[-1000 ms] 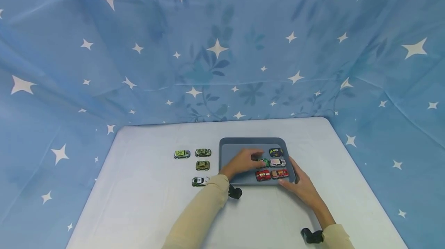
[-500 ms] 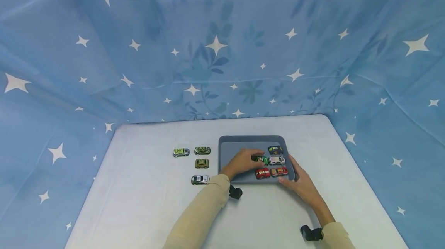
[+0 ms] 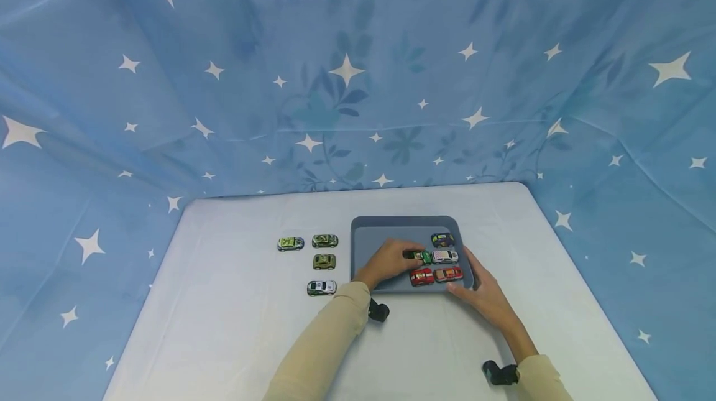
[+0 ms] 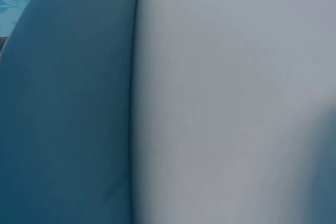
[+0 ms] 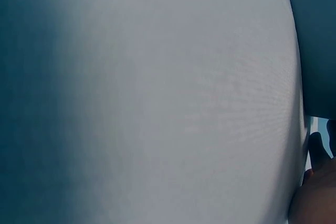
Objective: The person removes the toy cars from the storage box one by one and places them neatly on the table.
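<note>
In the head view a shallow grey tray (image 3: pixel 386 221) lies on the white table. My left hand (image 3: pixel 391 260) reaches over its left side, thumb and fingers pinching a green toy car (image 3: pixel 422 257) that is partly hidden. Right of that car is a white toy car (image 3: pixel 445 257). In front lie a red toy car (image 3: pixel 422 276) and an orange-red one (image 3: pixel 449 274). A dark toy car (image 3: pixel 442 240) is farther back. My right hand (image 3: pixel 485 294) holds the tray's front right corner, thumb at the front rim and fingers along the right side.
Left of the tray stand a yellow-green toy car (image 3: pixel 291 244), a camouflage car (image 3: pixel 325 240), an olive car (image 3: pixel 324 262) and a white-and-green car (image 3: pixel 321 288). A blue starry cloth (image 3: pixel 347 109) hangs behind the table (image 3: pixel 240 339). The wrist views show mostly table and tray wall (image 4: pixel 68 108).
My left fingers have shifted slightly around the green car, and more of it shows. My right hand keeps its place at the tray. The head view has tilted down a little.
</note>
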Action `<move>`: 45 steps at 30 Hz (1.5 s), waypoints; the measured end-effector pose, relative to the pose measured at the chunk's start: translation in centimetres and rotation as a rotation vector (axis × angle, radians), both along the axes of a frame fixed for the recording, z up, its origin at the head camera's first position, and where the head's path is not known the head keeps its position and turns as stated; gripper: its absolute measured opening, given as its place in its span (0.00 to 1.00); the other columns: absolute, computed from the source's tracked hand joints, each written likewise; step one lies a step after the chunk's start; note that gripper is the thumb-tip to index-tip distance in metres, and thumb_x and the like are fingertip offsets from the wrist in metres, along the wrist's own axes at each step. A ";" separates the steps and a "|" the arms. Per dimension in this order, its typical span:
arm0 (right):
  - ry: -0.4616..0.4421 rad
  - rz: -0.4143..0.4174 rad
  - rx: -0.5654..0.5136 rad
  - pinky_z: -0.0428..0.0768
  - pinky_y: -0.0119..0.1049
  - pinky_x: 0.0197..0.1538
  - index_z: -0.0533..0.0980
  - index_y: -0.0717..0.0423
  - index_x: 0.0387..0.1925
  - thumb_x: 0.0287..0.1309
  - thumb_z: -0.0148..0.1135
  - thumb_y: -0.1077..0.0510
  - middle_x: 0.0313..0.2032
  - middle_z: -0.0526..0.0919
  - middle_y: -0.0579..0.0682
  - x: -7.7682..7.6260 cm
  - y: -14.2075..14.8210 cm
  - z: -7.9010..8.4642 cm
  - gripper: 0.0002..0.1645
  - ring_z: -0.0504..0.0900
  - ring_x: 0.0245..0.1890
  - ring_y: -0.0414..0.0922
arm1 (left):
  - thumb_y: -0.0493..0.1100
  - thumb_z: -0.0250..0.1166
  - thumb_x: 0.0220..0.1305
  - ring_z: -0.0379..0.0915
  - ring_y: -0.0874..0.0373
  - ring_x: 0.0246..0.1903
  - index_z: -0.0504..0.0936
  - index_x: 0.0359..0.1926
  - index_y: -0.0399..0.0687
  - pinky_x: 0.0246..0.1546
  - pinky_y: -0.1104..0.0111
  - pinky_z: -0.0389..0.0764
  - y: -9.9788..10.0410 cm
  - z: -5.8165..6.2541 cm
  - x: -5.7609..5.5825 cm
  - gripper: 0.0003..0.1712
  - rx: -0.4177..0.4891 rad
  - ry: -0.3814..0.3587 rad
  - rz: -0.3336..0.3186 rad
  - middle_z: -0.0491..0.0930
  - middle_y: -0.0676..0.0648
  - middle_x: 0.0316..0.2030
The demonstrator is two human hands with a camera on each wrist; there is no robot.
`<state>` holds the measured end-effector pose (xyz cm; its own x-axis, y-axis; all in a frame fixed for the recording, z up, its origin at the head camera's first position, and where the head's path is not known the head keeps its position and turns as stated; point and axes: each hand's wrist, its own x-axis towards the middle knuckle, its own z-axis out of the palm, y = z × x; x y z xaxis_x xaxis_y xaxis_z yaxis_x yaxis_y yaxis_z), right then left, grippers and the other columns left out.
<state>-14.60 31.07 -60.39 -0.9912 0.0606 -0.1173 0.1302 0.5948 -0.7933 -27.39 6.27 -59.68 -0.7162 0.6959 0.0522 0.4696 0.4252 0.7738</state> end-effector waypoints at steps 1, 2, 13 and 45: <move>-0.001 0.001 0.000 0.49 0.79 0.73 0.45 0.51 0.88 0.65 0.73 0.40 0.83 0.50 0.68 0.0 0.0 0.0 0.64 0.48 0.80 0.74 | 0.45 0.74 0.72 0.81 0.61 0.58 0.88 0.64 0.50 0.60 0.67 0.80 0.0 0.0 0.0 0.21 0.001 0.003 0.001 0.88 0.51 0.57; -0.001 0.001 0.001 0.49 0.79 0.73 0.45 0.51 0.88 0.64 0.73 0.40 0.83 0.51 0.68 0.0 0.0 0.0 0.64 0.48 0.80 0.74 | 0.46 0.74 0.72 0.82 0.61 0.57 0.89 0.63 0.50 0.60 0.67 0.80 0.0 -0.1 0.0 0.21 0.002 0.006 0.001 0.88 0.51 0.57; 0.008 0.004 -0.016 0.49 0.79 0.73 0.46 0.52 0.88 0.65 0.73 0.42 0.82 0.51 0.68 0.0 0.0 0.2 0.64 0.48 0.80 0.74 | 0.44 0.73 0.73 0.82 0.62 0.54 0.90 0.61 0.51 0.58 0.67 0.81 0.0 0.3 0.1 0.18 0.001 -0.019 0.032 0.89 0.51 0.54; 0.009 0.015 -0.029 0.49 0.77 0.74 0.44 0.50 0.88 0.65 0.74 0.43 0.83 0.50 0.66 -0.2 0.2 -0.3 0.65 0.47 0.81 0.72 | 0.44 0.74 0.72 0.76 0.68 0.35 0.91 0.59 0.52 0.38 0.73 0.77 -1.7 2.6 -0.5 0.17 0.022 -0.086 0.045 0.90 0.55 0.48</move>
